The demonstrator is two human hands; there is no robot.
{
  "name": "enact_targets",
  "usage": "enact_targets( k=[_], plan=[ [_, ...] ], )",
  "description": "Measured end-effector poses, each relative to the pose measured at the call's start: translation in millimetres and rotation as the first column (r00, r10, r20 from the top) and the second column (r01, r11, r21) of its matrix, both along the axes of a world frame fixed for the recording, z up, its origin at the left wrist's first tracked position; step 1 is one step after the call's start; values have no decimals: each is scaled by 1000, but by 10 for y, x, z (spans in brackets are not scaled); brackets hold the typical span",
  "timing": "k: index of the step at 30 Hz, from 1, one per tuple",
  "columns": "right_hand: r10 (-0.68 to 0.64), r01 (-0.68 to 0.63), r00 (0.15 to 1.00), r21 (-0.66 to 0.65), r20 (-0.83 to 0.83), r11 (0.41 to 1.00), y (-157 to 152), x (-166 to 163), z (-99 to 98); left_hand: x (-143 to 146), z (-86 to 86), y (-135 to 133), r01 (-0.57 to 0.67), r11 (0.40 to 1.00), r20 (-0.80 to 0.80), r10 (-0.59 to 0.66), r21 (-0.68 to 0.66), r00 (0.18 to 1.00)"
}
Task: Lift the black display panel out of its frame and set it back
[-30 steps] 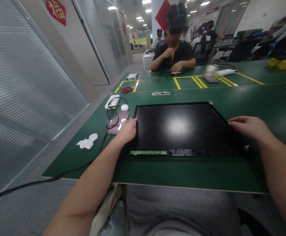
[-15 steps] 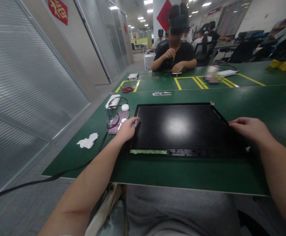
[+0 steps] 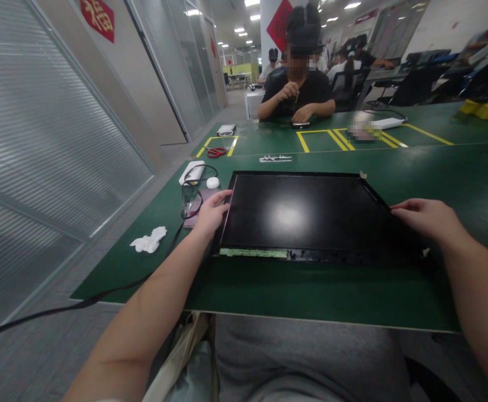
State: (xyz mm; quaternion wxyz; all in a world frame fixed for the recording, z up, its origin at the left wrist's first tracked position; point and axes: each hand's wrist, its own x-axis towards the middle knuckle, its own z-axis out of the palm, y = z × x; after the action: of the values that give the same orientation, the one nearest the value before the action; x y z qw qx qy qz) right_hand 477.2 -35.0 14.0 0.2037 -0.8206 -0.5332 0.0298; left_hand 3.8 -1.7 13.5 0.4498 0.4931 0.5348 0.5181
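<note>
A black display panel (image 3: 269,215) with a thin dark frame lies before me, glare in its middle. Along its near edge runs a green circuit strip (image 3: 252,253). My left hand (image 3: 214,211) grips the panel's left edge, fingertips at the rim and the lower fingers partly hidden. On the opposite side, my right hand (image 3: 426,216) pinches the right edge between thumb and fingers. Bits of pale tape stick to the far right and near right corners. Whether the panel fully touches the table, I cannot tell.
Left of the panel lie a phone (image 3: 194,215), a small white case (image 3: 213,182), a white power bank (image 3: 192,173) with a black cable, and crumpled tissue (image 3: 149,240). Beyond are white strips (image 3: 275,158) and red scissors (image 3: 216,152). A co-worker (image 3: 296,92) sits across the green table (image 3: 311,296).
The panel has shifted slightly away from me and its left side looks a little higher. My left hand has moved from over the left rim to its outer side. My right hand stays nearly still.
</note>
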Motion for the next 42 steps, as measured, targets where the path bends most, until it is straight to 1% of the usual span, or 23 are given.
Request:
enact_targets(
  k=[3, 6, 11, 15, 19, 24, 28, 34, 37, 42],
  plan=[
    [-3, 3, 1000, -4, -10, 1000, -4, -11, 8, 11, 8, 29, -49, 998, 39, 51, -43, 998],
    [-13, 13, 1000, -13, -2, 1000, -18, -44, 39, 10, 1, 57, -68, 994, 107, 77, -89, 991],
    [-8, 7, 1000, -17, -27, 1000, -9, -28, 21, 6, -5, 76, -55, 977, 245, 106, -206, 964],
    [-3, 3, 999, -3, -37, 1000, 4, 7, -15, 20, 19, 55, -41, 967, 298, 118, -253, 947],
    [0, 0, 1000, -13, -17, 1000, 0, 0, -3, 34, 38, 26, -28, 956, 326, 127, -291, 937],
    [-15, 14, 999, -27, -33, 1000, 3, -7, 7, 33, 23, 31, -19, 962, 352, 118, -273, 928],
    [-8, 7, 1000, -28, -13, 1000, 11, -18, 11, 35, 13, 24, -53, 969, 278, 121, -242, 953],
    [-14, 14, 1000, -27, -18, 1000, -15, -50, 36, 40, 3, -20, -11, 988, 174, 38, -157, 984],
    [-15, 15, 1000, -28, -19, 999, -28, -56, 46, 51, -7, -24, -2, 994, 182, 22, -112, 983],
    [4, -4, 1000, -13, 1, 1000, -6, -24, 20, 77, -10, -16, -2, 996, 214, 20, -87, 977]
  ],
)
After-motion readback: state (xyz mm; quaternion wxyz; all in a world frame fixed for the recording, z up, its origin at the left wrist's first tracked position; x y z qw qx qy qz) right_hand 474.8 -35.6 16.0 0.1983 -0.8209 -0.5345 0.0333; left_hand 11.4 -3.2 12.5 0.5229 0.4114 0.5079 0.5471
